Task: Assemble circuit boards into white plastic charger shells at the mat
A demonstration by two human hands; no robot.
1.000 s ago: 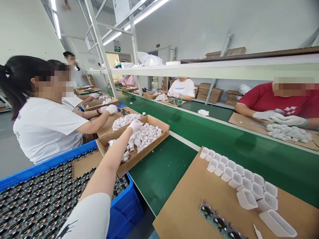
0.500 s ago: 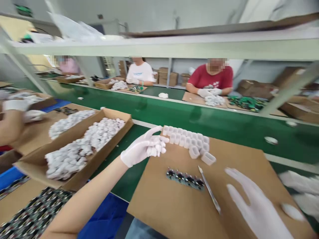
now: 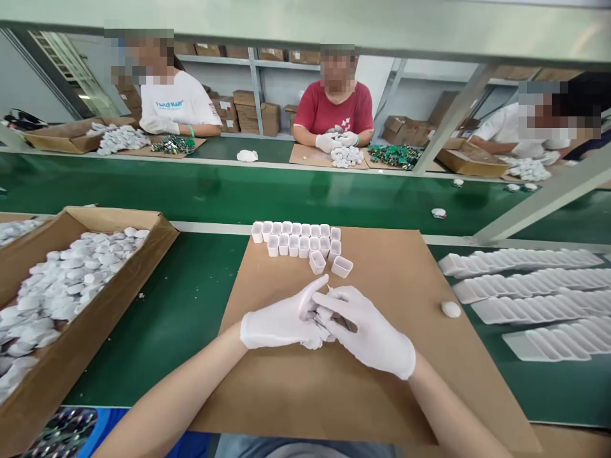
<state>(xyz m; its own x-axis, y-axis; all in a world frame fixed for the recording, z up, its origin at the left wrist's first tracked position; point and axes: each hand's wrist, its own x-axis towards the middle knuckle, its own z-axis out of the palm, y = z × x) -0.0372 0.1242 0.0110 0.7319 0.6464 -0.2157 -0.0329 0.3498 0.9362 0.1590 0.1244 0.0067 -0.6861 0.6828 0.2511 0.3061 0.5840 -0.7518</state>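
Over the brown cardboard sheet (image 3: 372,407), my two gloved hands meet. My left hand (image 3: 281,323) is cupped around several small white pieces (image 3: 312,338), its thumb raised. The fingers of my right hand (image 3: 372,331) are bent onto the same cluster from the right, and a dark bit shows beneath them. Just beyond my hands, small white cups (image 3: 304,245) stand in two rows on the sheet, with two tilted cups (image 3: 342,266) nearest me. The strip of circuit boards and the tweezers seen earlier are hidden behind my hands.
To the left, a cardboard tray (image 3: 114,289) holds many white pieces. A round white piece (image 3: 451,310) lies at the sheet's right side. Nested white cups (image 3: 539,289) lie in rows at right. Across the green bench (image 3: 200,191), several people work below a shelf beam (image 3: 305,25).
My view has turned right. My left hand, with the white pieces, has come in over the sheet's middle. My right hand has moved left and closed onto those pieces.
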